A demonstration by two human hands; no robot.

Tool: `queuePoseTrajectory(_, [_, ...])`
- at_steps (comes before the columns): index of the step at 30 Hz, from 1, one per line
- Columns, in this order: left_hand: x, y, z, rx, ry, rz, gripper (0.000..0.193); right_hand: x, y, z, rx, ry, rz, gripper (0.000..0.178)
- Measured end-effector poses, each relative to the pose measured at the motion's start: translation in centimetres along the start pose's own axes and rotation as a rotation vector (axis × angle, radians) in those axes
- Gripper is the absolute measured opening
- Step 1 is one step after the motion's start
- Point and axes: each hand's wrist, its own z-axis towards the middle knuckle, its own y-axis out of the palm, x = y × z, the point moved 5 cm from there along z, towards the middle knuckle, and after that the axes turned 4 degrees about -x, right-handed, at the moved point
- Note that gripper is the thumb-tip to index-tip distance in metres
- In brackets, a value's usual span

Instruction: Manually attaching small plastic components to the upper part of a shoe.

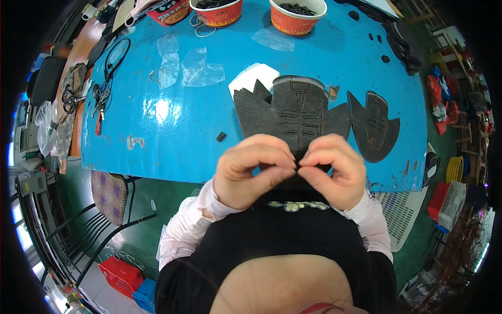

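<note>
My left hand (250, 170) and my right hand (337, 171) meet at the table's near edge, each with thumb and forefinger pinched together. A tiny dark bit shows between the fingertips, too small to name. Just beyond my hands lies a dark grey stitched shoe upper (299, 112), flat, with its lower part hidden behind my fingers. Part of a white piece (253, 77) shows from under its upper left side. To the right rests another dark shoe upper (375, 123). A small black ribbed piece (221, 136) sits left of my hands.
Paper tubs (299, 18) with black bits stand at the blue table's (130, 152) far side. Clear plastic pieces (201, 68) lie left of centre. Black cords (104, 86) are at the left edge, dark pieces (402, 47) far right. A chair (110, 199) stands lower left.
</note>
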Motion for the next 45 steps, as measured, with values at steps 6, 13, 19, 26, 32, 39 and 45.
queuePoseTrajectory(6, [-0.3, 0.9, -0.2, 0.004, 0.104, -0.002, 0.015, 0.4, 0.6, -0.4, -0.072, 0.046, 0.074, 0.014])
queuePoseTrajectory(13, [0.2, 0.6, -0.5, 0.043, 0.149, 0.136, 0.026, 0.4, 0.5, 0.1, -0.152, 0.131, 0.22, 0.01])
queuePoseTrajectory(19, [0.6, -1.0, -0.2, 0.09, 0.14, 0.577, 0.026, 0.7, -1.4, 2.3, 0.107, -0.068, -0.376, 0.012])
queuePoseTrajectory(26, [-0.6, -0.8, 0.1, 0.074, 0.14, 0.788, 0.026, 1.4, 0.7, 3.9, -0.013, -0.267, -0.653, 0.016])
queuePoseTrajectory(32, [-0.3, -0.7, 0.3, 0.039, 0.114, 0.81, 0.03, 2.0, 1.1, 3.8, -0.002, -0.267, -0.683, 0.017])
queuePoseTrajectory(39, [-0.3, 0.5, 1.9, -0.162, -0.056, 1.118, 0.039, 1.8, 1.6, 4.0, -0.04, -0.279, -0.75, 0.016])
queuePoseTrajectory(45, [-0.3, 1.2, 2.2, -0.187, -0.04, 1.25, 0.039, 1.7, -1.7, 3.1, 0.103, -0.206, -0.64, 0.027])
